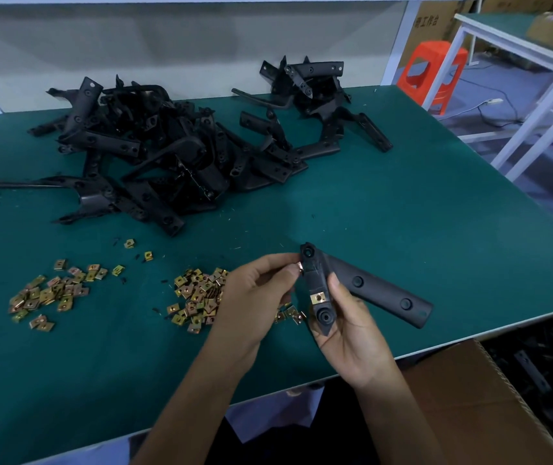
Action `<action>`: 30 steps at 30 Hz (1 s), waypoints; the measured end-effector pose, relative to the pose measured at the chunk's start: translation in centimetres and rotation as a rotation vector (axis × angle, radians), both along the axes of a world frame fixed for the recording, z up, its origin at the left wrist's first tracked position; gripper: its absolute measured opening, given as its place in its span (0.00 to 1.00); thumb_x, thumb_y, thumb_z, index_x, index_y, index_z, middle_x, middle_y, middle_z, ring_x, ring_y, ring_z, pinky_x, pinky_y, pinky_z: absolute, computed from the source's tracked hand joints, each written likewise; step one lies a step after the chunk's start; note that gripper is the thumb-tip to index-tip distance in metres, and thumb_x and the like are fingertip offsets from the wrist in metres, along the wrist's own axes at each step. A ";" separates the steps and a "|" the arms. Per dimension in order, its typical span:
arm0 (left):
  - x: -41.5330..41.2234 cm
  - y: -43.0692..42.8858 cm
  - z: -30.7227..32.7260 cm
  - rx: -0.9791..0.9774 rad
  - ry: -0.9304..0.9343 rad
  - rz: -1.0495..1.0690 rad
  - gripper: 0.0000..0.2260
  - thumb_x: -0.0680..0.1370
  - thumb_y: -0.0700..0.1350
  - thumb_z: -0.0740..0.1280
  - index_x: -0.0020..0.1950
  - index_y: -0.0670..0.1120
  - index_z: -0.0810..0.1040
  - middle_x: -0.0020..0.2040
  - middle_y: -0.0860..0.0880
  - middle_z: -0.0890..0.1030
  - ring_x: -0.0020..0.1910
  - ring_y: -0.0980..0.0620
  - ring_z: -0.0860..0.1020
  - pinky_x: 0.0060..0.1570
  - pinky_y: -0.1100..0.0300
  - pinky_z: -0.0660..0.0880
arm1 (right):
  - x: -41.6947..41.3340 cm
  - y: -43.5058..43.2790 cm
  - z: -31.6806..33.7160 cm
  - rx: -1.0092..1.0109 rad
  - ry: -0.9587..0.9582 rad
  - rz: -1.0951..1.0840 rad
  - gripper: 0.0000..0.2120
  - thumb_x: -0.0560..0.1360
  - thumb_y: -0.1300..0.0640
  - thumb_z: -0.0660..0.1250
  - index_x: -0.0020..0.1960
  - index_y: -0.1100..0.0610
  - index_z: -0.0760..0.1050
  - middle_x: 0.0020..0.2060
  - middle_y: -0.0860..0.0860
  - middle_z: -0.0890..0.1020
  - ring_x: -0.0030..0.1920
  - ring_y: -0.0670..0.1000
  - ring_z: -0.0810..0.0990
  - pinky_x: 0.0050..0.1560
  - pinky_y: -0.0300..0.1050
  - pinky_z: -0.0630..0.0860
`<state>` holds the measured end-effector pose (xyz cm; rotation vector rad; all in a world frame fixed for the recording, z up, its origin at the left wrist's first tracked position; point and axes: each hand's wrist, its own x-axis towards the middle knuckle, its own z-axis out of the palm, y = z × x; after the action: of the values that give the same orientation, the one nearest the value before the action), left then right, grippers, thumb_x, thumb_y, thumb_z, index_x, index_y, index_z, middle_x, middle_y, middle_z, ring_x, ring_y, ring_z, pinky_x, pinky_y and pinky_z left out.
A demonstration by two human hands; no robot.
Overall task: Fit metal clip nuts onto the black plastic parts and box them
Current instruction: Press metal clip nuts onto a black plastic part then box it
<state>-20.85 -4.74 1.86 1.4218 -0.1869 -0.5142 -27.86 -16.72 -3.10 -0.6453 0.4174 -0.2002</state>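
Note:
My right hand (349,333) grips a black plastic part (369,286) above the green table's front edge. One brass clip nut (318,298) sits fitted on the part's lower arm. My left hand (258,290) pinches a second clip nut (298,267) against the upper edge of that part, near its round hole. Two heaps of loose clip nuts lie on the table, one heap (198,297) just left of my left hand and another heap (50,293) further left. A big pile of black plastic parts (154,156) lies at the back.
A smaller pile of black parts (315,95) sits at the back right. An open cardboard box (476,397) stands below the table's front right edge with black parts beyond it. A red stool (433,72) and white table frames stand to the right.

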 end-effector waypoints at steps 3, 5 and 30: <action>-0.1 -0.3 0.0 -0.027 0.026 -0.005 0.11 0.79 0.36 0.68 0.46 0.50 0.87 0.37 0.49 0.83 0.35 0.59 0.76 0.38 0.66 0.76 | 0.0 0.0 0.0 -0.008 0.010 -0.003 0.16 0.77 0.54 0.67 0.59 0.60 0.84 0.58 0.60 0.84 0.56 0.54 0.85 0.52 0.45 0.82; 0.0 -0.3 0.0 -0.031 0.041 -0.008 0.12 0.79 0.36 0.68 0.45 0.51 0.88 0.38 0.50 0.84 0.35 0.59 0.77 0.39 0.66 0.76 | 0.0 0.0 0.0 -0.012 0.013 0.002 0.17 0.76 0.54 0.68 0.61 0.61 0.83 0.59 0.62 0.84 0.57 0.55 0.85 0.53 0.46 0.82; 1.5 1.4 0.0 -0.001 -0.008 -0.094 0.14 0.75 0.36 0.74 0.59 0.50 0.81 0.36 0.46 0.81 0.33 0.55 0.77 0.36 0.66 0.75 | 0.1 0.3 -0.7 -0.165 0.075 0.057 0.27 0.63 0.45 0.84 0.55 0.60 0.85 0.53 0.66 0.79 0.42 0.61 0.76 0.47 0.48 0.70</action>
<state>-19.31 -3.33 1.82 1.4193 -0.2619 -0.5857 -27.74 -16.37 -3.84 -0.8280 0.4575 -0.1570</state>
